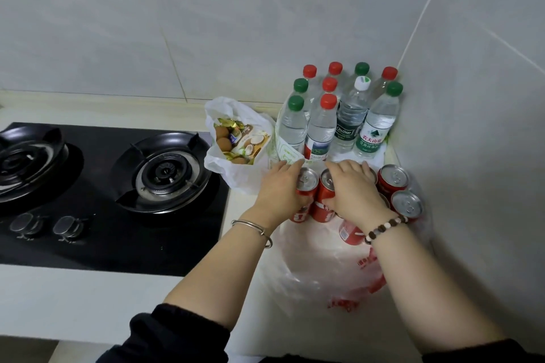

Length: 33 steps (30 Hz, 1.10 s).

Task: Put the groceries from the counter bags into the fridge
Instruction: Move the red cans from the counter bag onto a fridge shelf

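Surface: cream countertop (88, 298) in a corner of grey tiled wall (206, 23). Left: black gas hob (118, 239), 2 burners. Corner: 10 water bottles (321, 124), upright; snack bag (236, 177) just beside. In front: red soda cans (393, 177), upright in an opened white plastic bag (318, 259). Hands: left hand (277, 191) grips 1 can, right hand (356, 188) grips the next.

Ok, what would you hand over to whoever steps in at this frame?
The left hand grips the leftmost red can; the right hand clasps the cans beside it. They sit on the flattened red-printed bag. The water bottles stand in the corner behind; the white bag of eggs and snacks sits left of them. Nothing visibly lifted, fridge not in view. To do: everything.
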### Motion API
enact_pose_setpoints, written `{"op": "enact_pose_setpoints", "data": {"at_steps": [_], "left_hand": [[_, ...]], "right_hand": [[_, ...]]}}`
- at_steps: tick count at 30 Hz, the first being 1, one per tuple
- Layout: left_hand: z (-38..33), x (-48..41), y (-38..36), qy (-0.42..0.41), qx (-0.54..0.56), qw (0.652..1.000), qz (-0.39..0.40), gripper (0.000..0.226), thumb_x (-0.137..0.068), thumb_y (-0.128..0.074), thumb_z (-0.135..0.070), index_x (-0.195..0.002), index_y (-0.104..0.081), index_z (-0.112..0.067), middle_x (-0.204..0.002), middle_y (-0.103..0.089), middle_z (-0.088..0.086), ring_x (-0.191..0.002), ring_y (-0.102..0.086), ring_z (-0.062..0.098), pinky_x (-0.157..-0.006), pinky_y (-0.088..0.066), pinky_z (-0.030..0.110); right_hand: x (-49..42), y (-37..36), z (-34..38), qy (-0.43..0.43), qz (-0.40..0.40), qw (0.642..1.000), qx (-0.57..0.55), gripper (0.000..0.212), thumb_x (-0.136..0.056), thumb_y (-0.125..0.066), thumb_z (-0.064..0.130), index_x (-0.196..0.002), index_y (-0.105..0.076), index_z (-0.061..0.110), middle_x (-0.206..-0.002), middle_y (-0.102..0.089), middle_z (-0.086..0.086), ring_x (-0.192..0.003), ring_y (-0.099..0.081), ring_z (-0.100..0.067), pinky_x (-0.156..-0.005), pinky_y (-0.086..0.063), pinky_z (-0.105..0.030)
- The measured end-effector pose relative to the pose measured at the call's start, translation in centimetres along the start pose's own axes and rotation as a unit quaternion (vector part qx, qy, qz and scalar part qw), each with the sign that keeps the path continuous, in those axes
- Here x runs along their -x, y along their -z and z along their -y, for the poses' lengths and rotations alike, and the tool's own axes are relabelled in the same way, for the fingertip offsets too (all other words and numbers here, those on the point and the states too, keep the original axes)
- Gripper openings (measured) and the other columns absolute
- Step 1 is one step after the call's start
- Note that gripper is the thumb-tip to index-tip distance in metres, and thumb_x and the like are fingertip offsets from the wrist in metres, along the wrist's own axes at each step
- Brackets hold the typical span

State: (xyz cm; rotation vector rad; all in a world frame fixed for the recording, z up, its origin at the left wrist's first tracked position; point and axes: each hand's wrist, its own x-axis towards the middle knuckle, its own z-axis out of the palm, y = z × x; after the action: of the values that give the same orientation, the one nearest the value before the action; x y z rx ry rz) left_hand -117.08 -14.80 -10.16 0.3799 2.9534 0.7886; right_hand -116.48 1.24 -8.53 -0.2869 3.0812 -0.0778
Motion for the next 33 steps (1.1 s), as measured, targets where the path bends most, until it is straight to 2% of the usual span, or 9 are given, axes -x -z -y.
{"op": "enact_pose_setpoints", "data": {"at_steps": [4,8,12,15,18,22,26,29,33], "left_hand": [[-0.1,-0.6,-0.2,-0.02,-0.052,0.998,0.003,0.076,-0.073,-0.072,-0.03,-0.14,-0.04,-0.014,-0.129,-0.054,0.008,-0.126,-0.038,0.026,-0.104,-0.032,0.033],[0.4,-0.9,-0.6,-0.029,-0.073,0.997,-0.003,0.075,-0.069,-0.075,-0.032,-0.135,-0.045,-0.015,-0.123,-0.057,0.005,-0.119,-0.042,0.025,-0.099,-0.036,0.032],[0.4,-0.9,-0.5,-0.013,-0.04,0.999,-0.004,0.085,-0.066,-0.078,-0.026,-0.139,-0.039,-0.01,-0.128,-0.054,0.008,-0.12,-0.044,0.024,-0.097,-0.036,0.028],[0.2,-0.4,-0.2,0.0,-0.004,1.0,-0.021,0.08,-0.065,-0.08,-0.025,-0.135,-0.045,-0.011,-0.123,-0.055,0.009,-0.115,-0.046,0.023,-0.091,-0.035,0.023],[0.1,0.1,0.1,0.028,0.07,0.996,-0.051,0.071,-0.061,-0.081,-0.024,-0.125,-0.054,-0.014,-0.114,-0.059,0.004,-0.109,-0.051,0.02,-0.087,-0.038,0.022],[-0.7,0.6,2.1,0.052,0.218,0.972,-0.07,0.065,-0.059,-0.083,-0.013,-0.119,-0.058,-0.017,-0.104,-0.058,-0.01,-0.098,-0.056,0.008,-0.083,-0.045,0.02],[-1.2,1.2,3.9,0.065,0.333,0.938,-0.078,0.054,-0.061,-0.084,-0.007,-0.107,-0.06,-0.026,-0.095,-0.065,-0.013,-0.088,-0.063,0.001,-0.078,-0.053,0.015],[-1.4,1.7,4.7,0.07,0.38,0.917,-0.093,0.053,-0.063,-0.083,-0.009,-0.11,-0.061,-0.023,-0.099,-0.068,-0.008,-0.091,-0.064,0.004,-0.08,-0.053,0.021],[-1.5,3.3,6.4,0.052,0.432,0.892,-0.124,0.044,-0.068,-0.081,-0.008,-0.102,-0.062,-0.027,-0.098,-0.071,-0.004,-0.091,-0.067,0.009,-0.081,-0.055,0.026]], "right_hand": [[-0.1,-0.3,-0.3,0.013,0.01,1.0,0.021,0.085,-0.077,-0.072,0.037,-0.146,-0.025,0.018,-0.141,-0.037,0.001,-0.136,-0.025,-0.019,-0.118,-0.003,-0.042],[-0.2,-0.2,-0.4,0.028,-0.001,0.999,0.017,0.071,-0.073,-0.074,0.039,-0.134,-0.042,0.018,-0.133,-0.043,0.003,-0.13,-0.031,-0.019,-0.117,-0.004,-0.04],[0.0,-0.2,-0.6,0.052,-0.018,0.998,0.019,0.063,-0.07,-0.073,0.044,-0.123,-0.05,0.019,-0.125,-0.049,0.004,-0.124,-0.036,-0.017,-0.116,-0.009,-0.033],[0.2,-0.1,-0.7,0.062,-0.026,0.998,0.011,0.06,-0.069,-0.073,0.046,-0.119,-0.053,0.02,-0.119,-0.05,0.004,-0.12,-0.038,-0.017,-0.111,-0.016,-0.029],[0.6,0.4,-0.6,0.051,-0.046,0.997,-0.036,0.057,-0.069,-0.074,0.045,-0.116,-0.054,0.02,-0.113,-0.05,0.004,-0.113,-0.042,-0.019,-0.098,-0.03,-0.027],[1.1,2.6,-0.3,0.013,-0.06,0.985,-0.159,0.064,-0.066,-0.079,0.035,-0.122,-0.05,0.022,-0.114,-0.046,0.002,-0.101,-0.055,-0.024,-0.081,-0.047,-0.033],[1.3,4.4,-0.2,0.005,-0.081,0.964,-0.252,0.063,-0.062,-0.082,0.032,-0.117,-0.051,0.029,-0.112,-0.055,0.005,-0.096,-0.059,-0.018,-0.08,-0.047,-0.028],[1.5,5.5,0.2,0.008,-0.087,0.947,-0.311,0.058,-0.062,-0.083,0.023,-0.108,-0.051,0.033,-0.101,-0.063,0.01,-0.09,-0.061,-0.011,-0.078,-0.051,-0.027],[1.7,7.3,1.3,0.012,-0.121,0.915,-0.385,0.061,-0.063,-0.084,0.016,-0.107,-0.048,0.039,-0.092,-0.056,0.025,-0.085,-0.055,0.009,-0.069,-0.04,-0.005]]}}
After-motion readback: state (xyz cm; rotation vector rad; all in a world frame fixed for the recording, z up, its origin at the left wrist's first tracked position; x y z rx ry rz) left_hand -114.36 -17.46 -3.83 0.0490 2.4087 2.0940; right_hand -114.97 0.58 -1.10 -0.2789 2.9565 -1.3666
